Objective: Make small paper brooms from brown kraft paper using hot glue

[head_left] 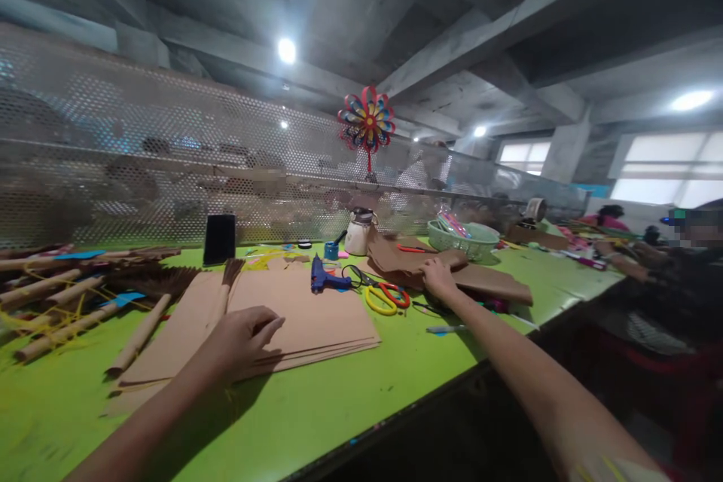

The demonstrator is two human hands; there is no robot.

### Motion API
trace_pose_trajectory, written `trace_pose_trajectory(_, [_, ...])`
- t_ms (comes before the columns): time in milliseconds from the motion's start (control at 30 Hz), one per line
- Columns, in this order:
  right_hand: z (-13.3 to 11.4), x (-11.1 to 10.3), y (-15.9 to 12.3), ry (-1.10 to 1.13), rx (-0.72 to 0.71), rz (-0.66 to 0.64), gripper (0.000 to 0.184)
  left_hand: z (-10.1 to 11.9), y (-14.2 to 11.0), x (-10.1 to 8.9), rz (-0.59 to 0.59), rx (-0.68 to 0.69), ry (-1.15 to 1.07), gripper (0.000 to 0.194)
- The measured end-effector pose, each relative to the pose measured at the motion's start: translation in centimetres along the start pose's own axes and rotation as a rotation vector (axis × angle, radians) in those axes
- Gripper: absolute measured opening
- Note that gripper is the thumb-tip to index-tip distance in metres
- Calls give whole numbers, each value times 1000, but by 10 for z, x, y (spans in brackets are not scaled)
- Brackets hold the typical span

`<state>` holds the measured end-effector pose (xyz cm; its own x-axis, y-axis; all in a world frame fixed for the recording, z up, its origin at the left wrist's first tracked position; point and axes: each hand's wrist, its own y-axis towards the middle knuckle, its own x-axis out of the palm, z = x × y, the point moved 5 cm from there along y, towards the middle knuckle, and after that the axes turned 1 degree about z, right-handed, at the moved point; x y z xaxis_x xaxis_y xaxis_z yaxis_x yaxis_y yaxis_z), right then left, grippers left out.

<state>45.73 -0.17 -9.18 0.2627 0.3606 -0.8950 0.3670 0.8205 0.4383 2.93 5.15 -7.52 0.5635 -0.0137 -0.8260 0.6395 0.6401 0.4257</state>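
Observation:
My left hand [245,339] hovers over a stack of flat brown paper sheets [316,309], its fingers loosely bent with a gap at the thumb and nothing seen between them. Just behind it, a rolled paper stick with a fringed end [227,286] lies on the stack, its lower end hidden by the hand. On the right, my right hand [439,279] grips a loose, folded piece of brown paper [395,260], its fingertips partly hidden. Between the hands rest a blue glue gun [324,276] and scissors with yellow and red handles [387,297].
Several paper rolls tied with yellow strands [53,324] lie at the left. A black phone [220,239] leans upright against the perforated metal screen [271,196]. Behind the paper stand a white jug [358,232] and a green basket [471,241]. A co-worker [660,263] sits at the right.

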Motion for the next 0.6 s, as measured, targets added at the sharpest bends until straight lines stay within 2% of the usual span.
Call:
trace_pose_trajectory(100, [14, -16, 24, 24, 87, 15, 30, -1, 0, 0, 2, 21, -5, 35])
trace_pose_trajectory(200, [35, -38, 46, 33, 195, 47, 40, -4, 1, 2, -11, 16, 10, 35])
trace_pose_trajectory(300, [45, -51, 55, 31, 250, 63, 46, -5, 2, 2, -18, 5, 20, 36])
trace_pose_trajectory(433, [37, -48, 43, 35, 249, 55, 44, -2, 2, 0, -12, 1, 19, 39])
trace_pose_trajectory(600, [11, -36, 15, 37, 169, 28, 38, -2, 2, 3, -44, -2, 38, 37])
